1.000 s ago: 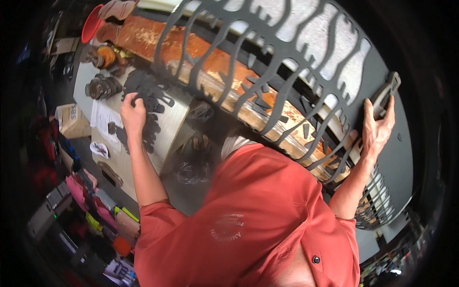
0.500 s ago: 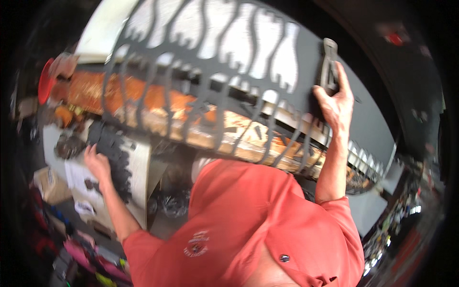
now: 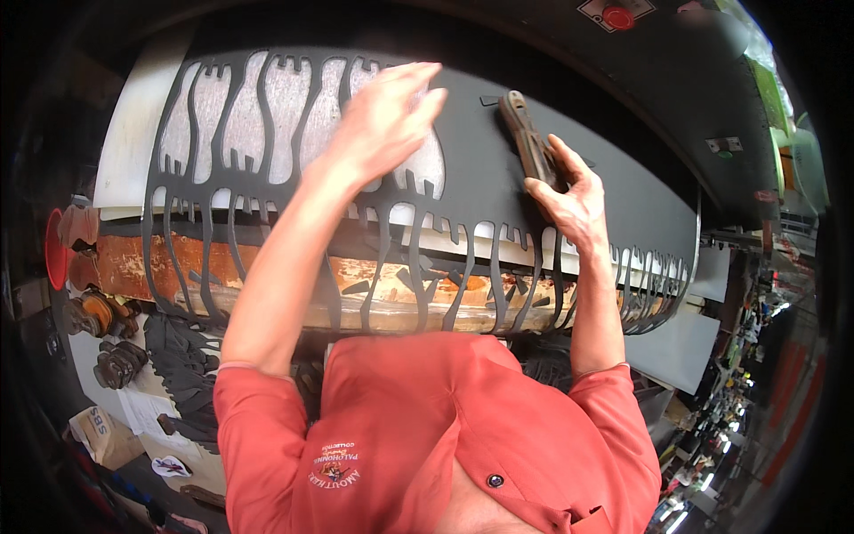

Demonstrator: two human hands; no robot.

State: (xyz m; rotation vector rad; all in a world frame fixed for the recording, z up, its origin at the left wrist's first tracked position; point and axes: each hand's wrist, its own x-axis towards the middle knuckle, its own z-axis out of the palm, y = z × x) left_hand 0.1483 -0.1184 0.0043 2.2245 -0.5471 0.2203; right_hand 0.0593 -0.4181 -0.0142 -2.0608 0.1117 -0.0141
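A sheet of black material [image 3: 471, 107] with rows of shaped cut-outs covers the pale work surface. My right hand [image 3: 574, 200] grips the near end of a long, narrow, worn metal cutting die [image 3: 527, 138], thumb on one side and fingers on the other. The die lies on the uncut part of the sheet. Over the cut-out area hovers my left hand [image 3: 382, 120], a little blurred, with its fingers stretched out and nothing visible in them. The sheet's cut edge, a lattice of thin strips [image 3: 418, 258], hangs over the front.
Beneath the strips runs a worn wooden beam [image 3: 120, 262] with black scraps on it. At the left, a side table holds a pile of black cut pieces [image 3: 178, 356] and dark metal dies [image 3: 120, 363]. A dark machine part with a red button [image 3: 617, 17] overhangs the back.
My left hand has left the pile of black pieces at the lower left and risen over the sheet. My right hand stays on the cutting die. The whole view has turned.
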